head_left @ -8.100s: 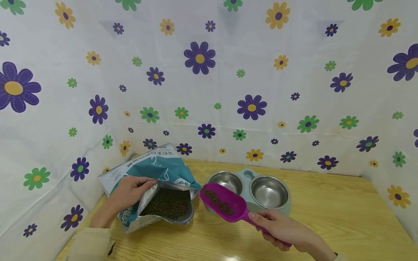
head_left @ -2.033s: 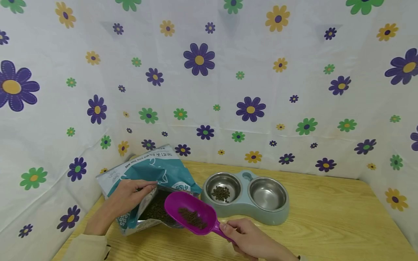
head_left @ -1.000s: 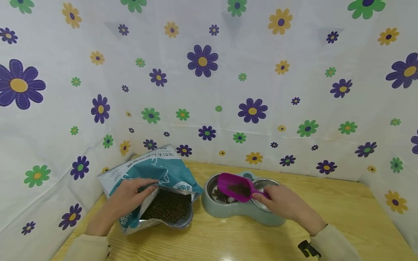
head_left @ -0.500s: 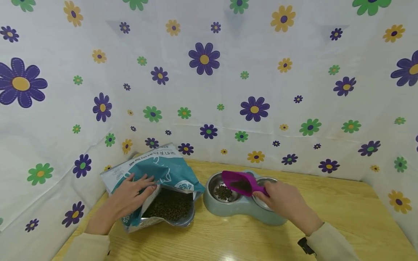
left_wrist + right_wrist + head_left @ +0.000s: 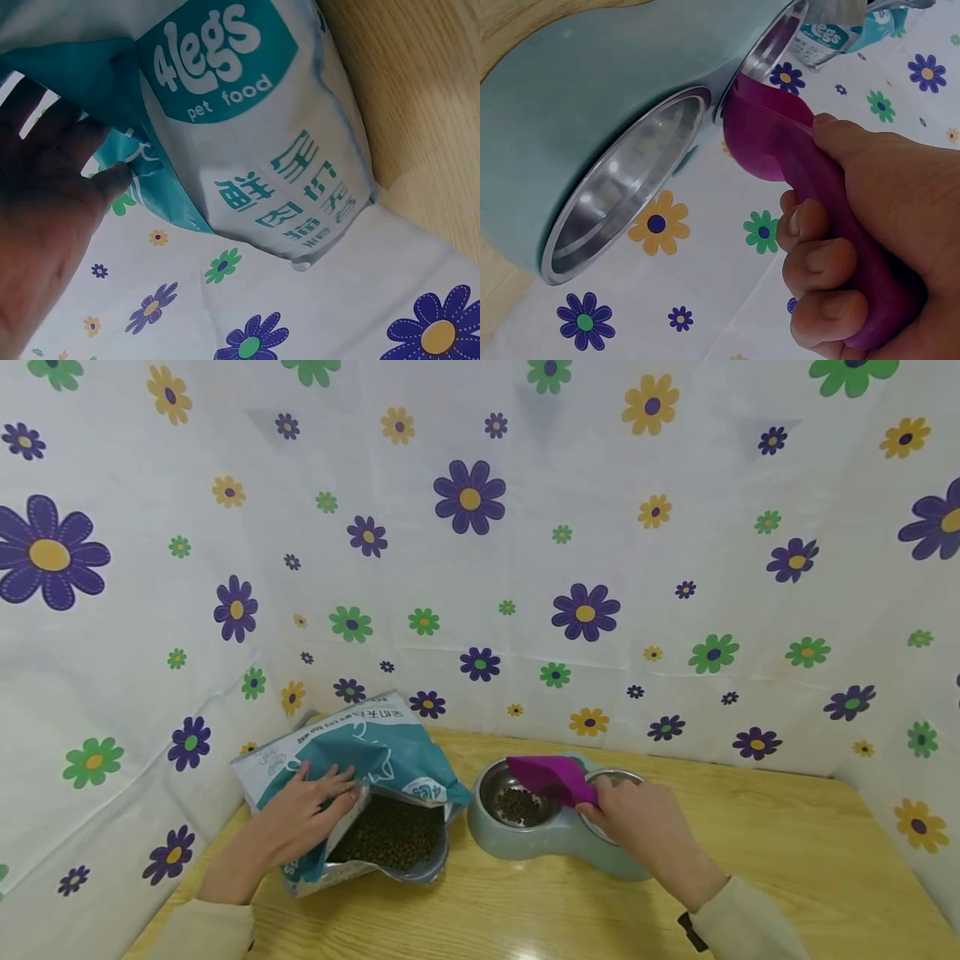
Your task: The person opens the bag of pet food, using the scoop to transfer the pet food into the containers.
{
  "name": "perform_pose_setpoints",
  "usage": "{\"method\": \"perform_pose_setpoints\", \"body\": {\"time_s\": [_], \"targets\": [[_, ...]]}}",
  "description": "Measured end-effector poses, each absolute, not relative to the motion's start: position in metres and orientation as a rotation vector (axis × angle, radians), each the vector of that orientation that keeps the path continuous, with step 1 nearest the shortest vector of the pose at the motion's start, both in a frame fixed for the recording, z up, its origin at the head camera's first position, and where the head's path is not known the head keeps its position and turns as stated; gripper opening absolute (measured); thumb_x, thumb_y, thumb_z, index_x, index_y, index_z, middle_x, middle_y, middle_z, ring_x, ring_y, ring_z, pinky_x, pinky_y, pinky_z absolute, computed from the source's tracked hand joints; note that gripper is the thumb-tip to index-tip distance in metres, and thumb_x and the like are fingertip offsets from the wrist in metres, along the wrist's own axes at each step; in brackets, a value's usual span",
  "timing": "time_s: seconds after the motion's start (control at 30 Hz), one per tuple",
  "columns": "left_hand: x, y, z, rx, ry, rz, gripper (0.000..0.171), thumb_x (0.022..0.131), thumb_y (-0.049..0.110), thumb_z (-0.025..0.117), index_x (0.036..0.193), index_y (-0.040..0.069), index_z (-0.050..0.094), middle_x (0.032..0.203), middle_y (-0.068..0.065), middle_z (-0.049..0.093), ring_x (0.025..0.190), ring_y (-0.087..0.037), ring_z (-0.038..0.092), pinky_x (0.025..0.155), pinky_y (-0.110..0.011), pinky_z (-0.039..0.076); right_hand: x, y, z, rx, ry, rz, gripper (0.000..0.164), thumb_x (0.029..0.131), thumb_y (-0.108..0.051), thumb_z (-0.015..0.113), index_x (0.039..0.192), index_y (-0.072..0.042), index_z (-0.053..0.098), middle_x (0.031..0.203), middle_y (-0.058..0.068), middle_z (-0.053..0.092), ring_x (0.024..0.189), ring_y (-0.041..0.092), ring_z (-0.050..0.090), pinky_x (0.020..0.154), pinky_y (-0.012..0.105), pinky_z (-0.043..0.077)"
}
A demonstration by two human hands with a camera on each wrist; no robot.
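Head view: soft, even, moderate light; small glare spot at lower edge of yellow wood-grain worktop [image 5: 757, 835]; diffuse shadow below right hand [image 5: 637, 818]. Left-wrist view dimmer, left hand [image 5: 52, 187] darkly shaded. Right-wrist view: highlights inside round stainless-steel bowl [image 5: 630, 184].

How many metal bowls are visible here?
2. One metal bowl, holding kibble, sits in the stand, nearer the bag; the second metal bowl, farther from it, is partly hidden by the right hand in the head view.
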State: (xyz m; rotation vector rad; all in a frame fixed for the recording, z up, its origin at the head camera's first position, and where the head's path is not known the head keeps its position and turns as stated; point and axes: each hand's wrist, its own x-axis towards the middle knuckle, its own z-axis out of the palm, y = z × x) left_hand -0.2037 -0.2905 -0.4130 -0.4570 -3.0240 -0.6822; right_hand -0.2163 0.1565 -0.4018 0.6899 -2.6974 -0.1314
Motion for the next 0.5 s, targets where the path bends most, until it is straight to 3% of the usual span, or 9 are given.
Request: {"method": "perform_pose_setpoints", "body": {"time_s": [0.17, 0.3, 0.4, 0.43, 0.5], "targets": [[-0.203, -0.289, -0.411, -0.465, -2.962, -0.697, 0.05, 0.108, 0.045, 0.047, 0.144, 0.014, 0.062, 0.149, -0.019, 0.056, 0.142, -0.048, 0.045, 0.118, -0.073, 0.014, -0.217, 0.157, -0.406, 0.69, -2.66, -0.167, 0.045, 0.092, -0.044, 0.074, 0.074, -0.013, 0.047, 0.056, -0.006, 0.031, 0.05, 0.008, 0.026, 0.044, 0.023, 0.02], [-0.202, -0.287, -0.41, -0.53, -2.888, -0.676, 0.045, 0.107, 0.041, 0.053, 0.142, 0.015, 0.063, 0.143, -0.017, 0.061, 0.135, -0.047, 0.054, 0.115, -0.07, 0.028, -0.216, 0.158, -0.411, 0.681, -2.642, -0.17, 0.044, 0.093, -0.043, 0.073, 0.076, -0.013, 0.047, 0.056, -0.006, 0.032, 0.049, 0.008, 0.027, 0.043, 0.024, 0.021], [-0.204, -0.284, -0.41, -0.605, -2.815, -0.677, 0.04, 0.106, 0.034, 0.058, 0.14, 0.014, 0.065, 0.126, -0.015, 0.072, 0.102, -0.03, 0.074, 0.103, -0.053, 0.051, -0.215, 0.16, -0.414, 0.647, -2.719, -0.047, 0.041, 0.096, -0.041, 0.071, 0.077, -0.012, 0.049, 0.055, -0.006, 0.034, 0.046, 0.008, 0.029, 0.041, 0.024, 0.021], [-0.205, -0.283, -0.41, -0.625, -2.794, -0.672, 0.038, 0.105, 0.032, 0.059, 0.138, 0.014, 0.067, 0.123, -0.012, 0.074, 0.093, -0.02, 0.073, 0.096, -0.046, 0.055, -0.215, 0.161, -0.415, 0.632, -2.762, 0.032, 0.04, 0.097, -0.041, 0.069, 0.079, -0.012, 0.049, 0.055, -0.006, 0.035, 0.046, 0.008, 0.03, 0.041, 0.024, 0.022], [-0.207, -0.281, -0.409, -0.66, -2.766, -0.686, 0.034, 0.104, 0.028, 0.061, 0.134, 0.013, 0.07, 0.098, -0.004, 0.078, 0.067, -0.002, 0.06, 0.078, -0.031, 0.054, -0.213, 0.164, -0.415, 0.629, -2.858, 0.288, 0.035, 0.1, -0.036, 0.066, 0.083, -0.01, 0.051, 0.057, -0.005, 0.039, 0.047, 0.007, 0.034, 0.043, 0.022, 0.024]]}}
